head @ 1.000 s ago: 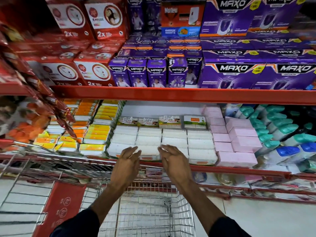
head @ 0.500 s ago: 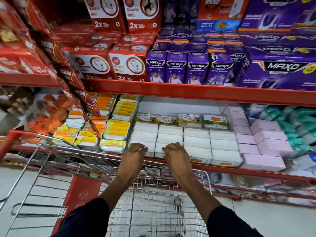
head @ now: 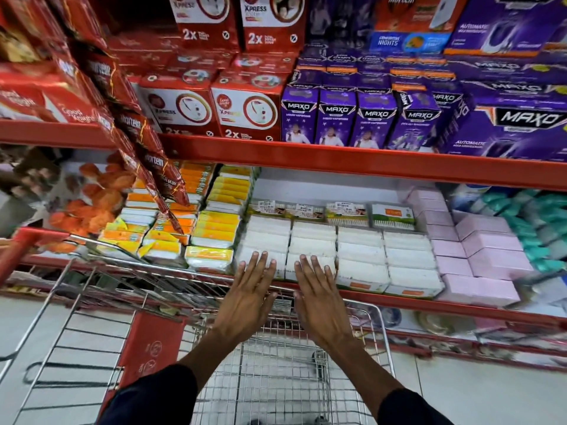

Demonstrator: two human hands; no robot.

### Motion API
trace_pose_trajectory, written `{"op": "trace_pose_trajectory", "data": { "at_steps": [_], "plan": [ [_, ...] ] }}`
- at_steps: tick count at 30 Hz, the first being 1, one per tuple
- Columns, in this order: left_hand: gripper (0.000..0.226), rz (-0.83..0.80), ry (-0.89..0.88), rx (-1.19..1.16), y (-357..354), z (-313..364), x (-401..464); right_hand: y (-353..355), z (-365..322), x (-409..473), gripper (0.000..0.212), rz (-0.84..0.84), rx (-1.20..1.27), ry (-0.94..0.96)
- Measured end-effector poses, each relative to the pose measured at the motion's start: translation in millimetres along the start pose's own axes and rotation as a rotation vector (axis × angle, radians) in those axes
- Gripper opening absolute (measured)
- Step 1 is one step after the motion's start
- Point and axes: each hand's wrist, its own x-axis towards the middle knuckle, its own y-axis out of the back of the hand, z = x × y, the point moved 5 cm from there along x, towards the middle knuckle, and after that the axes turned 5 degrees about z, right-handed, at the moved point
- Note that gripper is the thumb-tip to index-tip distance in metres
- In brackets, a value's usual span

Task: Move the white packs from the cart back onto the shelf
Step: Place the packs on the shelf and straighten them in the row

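Note:
White packs [head: 362, 256] lie in several stacked rows on the middle red shelf [head: 399, 300]. My left hand [head: 248, 299] and my right hand [head: 320, 302] are stretched out flat, fingers apart, palms down. Their fingertips rest against the front of the two leftmost rows of white packs at the shelf's edge. Neither hand holds anything. The wire cart [head: 276, 378] stands below my arms, against the shelf; I see no white packs in the part of its basket that shows.
Yellow and orange packs [head: 214, 231] sit left of the white ones, pink boxes [head: 481, 265] to the right. Red hanging sachet strips [head: 144, 142] dangle at the left. Red and purple boxes [head: 337, 115] fill the upper shelf. The cart's red handle [head: 18, 246] is at the far left.
Both hands went from open to curled against the front packs and are now spread flat again. The view has shifted left and closer to the shelf.

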Motion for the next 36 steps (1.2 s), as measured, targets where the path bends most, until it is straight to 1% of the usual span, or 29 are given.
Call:
{"op": "trace_pose_trajectory", "data": {
  "at_steps": [7, 12, 15, 18, 22, 26, 30, 36],
  "plan": [
    [0.064, -0.007, 0.016, 0.000, -2, 1, -2, -2, -1, 0, 0.056, -0.016, 0.005, -0.002],
    [0.064, -0.047, 0.030, 0.033, -2, 2, -2, -4, 2, 0, 0.057, -0.045, -0.022, 0.025],
    [0.065, -0.054, 0.029, 0.049, 1, 11, -1, 6, 7, -4, 0.059, -0.013, -0.019, 0.022],
    [0.067, -0.035, -0.023, 0.045, 6, 37, 5, 26, 22, -13, 0.060, 0.053, -0.013, -0.013],
    [0.066, -0.022, -0.126, 0.017, 4, 91, 24, 52, 65, -34, 0.061, 0.116, -0.017, -0.107],
    [0.065, -0.040, -0.216, 0.016, -10, 144, 41, 65, 119, -60, 0.061, 0.119, -0.069, -0.209],
    [0.064, -0.081, -0.215, -0.010, -26, 172, 52, 70, 152, -74, 0.060, 0.119, -0.090, -0.255],
    [0.062, -0.113, -0.189, 0.025, -42, 185, 55, 66, 164, -79, 0.061, 0.086, -0.103, -0.238]
  ]
}}
